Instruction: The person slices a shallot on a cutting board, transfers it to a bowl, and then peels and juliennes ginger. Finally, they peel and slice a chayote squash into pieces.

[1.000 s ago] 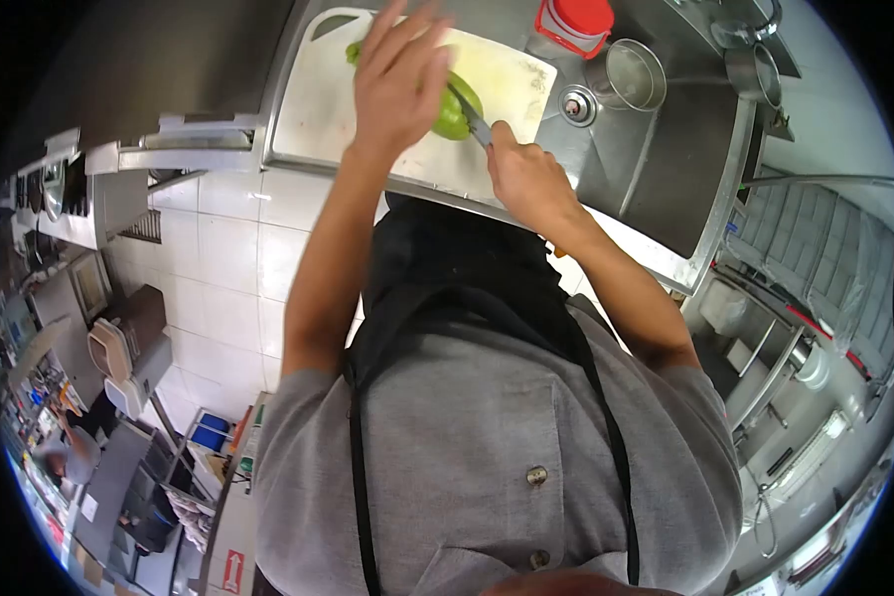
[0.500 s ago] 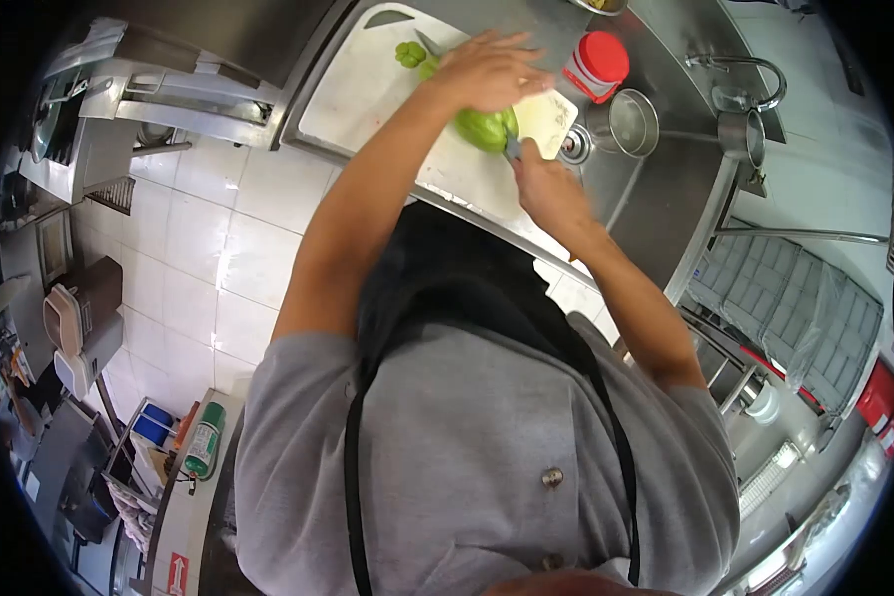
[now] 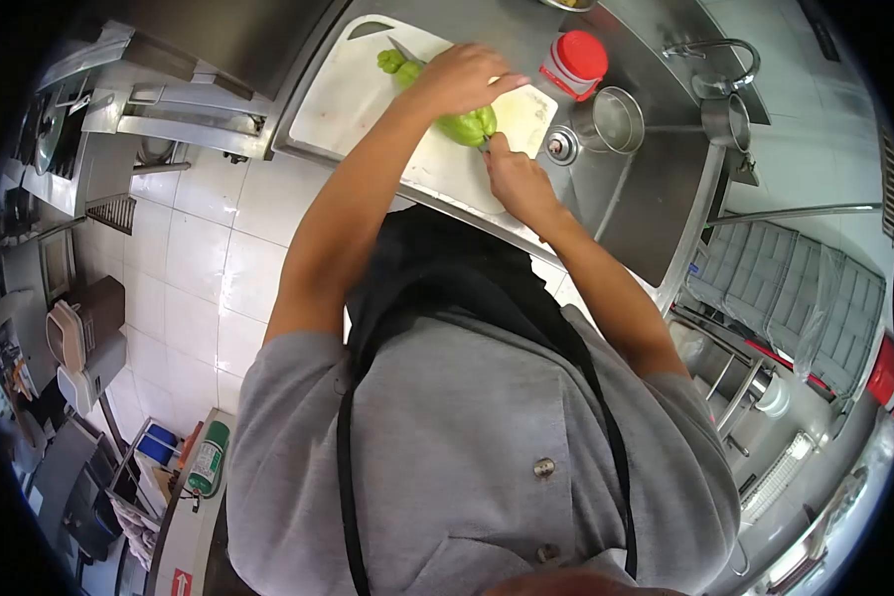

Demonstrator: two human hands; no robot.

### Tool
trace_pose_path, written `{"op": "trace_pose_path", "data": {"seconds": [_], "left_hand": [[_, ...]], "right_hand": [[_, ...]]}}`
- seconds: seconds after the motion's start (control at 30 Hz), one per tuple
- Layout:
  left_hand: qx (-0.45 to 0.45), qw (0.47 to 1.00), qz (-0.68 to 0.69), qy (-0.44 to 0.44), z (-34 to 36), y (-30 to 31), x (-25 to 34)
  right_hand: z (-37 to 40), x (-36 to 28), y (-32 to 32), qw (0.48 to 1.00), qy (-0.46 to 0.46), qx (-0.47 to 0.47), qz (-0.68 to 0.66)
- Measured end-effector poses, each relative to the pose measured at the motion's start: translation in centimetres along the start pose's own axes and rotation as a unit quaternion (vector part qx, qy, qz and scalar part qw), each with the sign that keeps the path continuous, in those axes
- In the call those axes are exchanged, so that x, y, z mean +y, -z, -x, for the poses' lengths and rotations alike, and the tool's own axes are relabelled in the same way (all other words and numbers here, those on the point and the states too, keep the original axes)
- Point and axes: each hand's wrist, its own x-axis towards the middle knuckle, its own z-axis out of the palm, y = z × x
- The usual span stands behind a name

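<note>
At the left of your station, the white cutting board (image 3: 320,111) spans the sink unit, its handle slot at the far-left corner. Near that corner, by the far edge, lies a small lobed green piece (image 3: 391,62); a grey blade tip (image 3: 401,47) shows just beside it. Your left hand (image 3: 462,81) is over the middle of the board, fingers extended and thumb apart, gripping nothing visible — you cannot tell whether the palm bears on anything. Under and in front of it, toward the board's right edge, is the green vegetable (image 3: 470,126), partly covered. Your right hand (image 3: 520,179), at the near-right part of the board, is closed around the handle of a knife (image 3: 485,145), which meets the vegetable's near end. Beyond the board's right edge stand the drain (image 3: 561,145), the red-lidded tub (image 3: 576,62) and a metal container (image 3: 609,119); the faucet (image 3: 740,46) is farthest right.
</note>
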Motion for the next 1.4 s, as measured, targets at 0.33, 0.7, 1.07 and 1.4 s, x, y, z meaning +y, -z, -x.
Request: {"op": "trace_pose_path", "data": {"seconds": [0.33, 0.7, 1.07, 1.4], "left_hand": [[0.127, 0.984, -0.124, 0.012, 3.1, -2.5, 3.6], [0.052, 0.997, -0.055, 0.030, 2.9, -1.7, 4.0], [0.209, 0.974, -0.092, -0.003, 8.4, -1.9, 2.7], [0.294, 0.924, -0.036, 0.241, 12.9, -2.2, 2.4]], "right_hand": [[1.2, 0.0, 3.6, 0.998, 0.012, -0.056, -0.020], [2.5, 0.7, 3.3, 0.996, 0.001, -0.091, 0.025], [1.5, 2.5, 1.4, 0.996, 0.001, -0.073, -0.054], [2.1, 1.6, 3.1, 0.991, -0.007, -0.076, -0.112]]}}
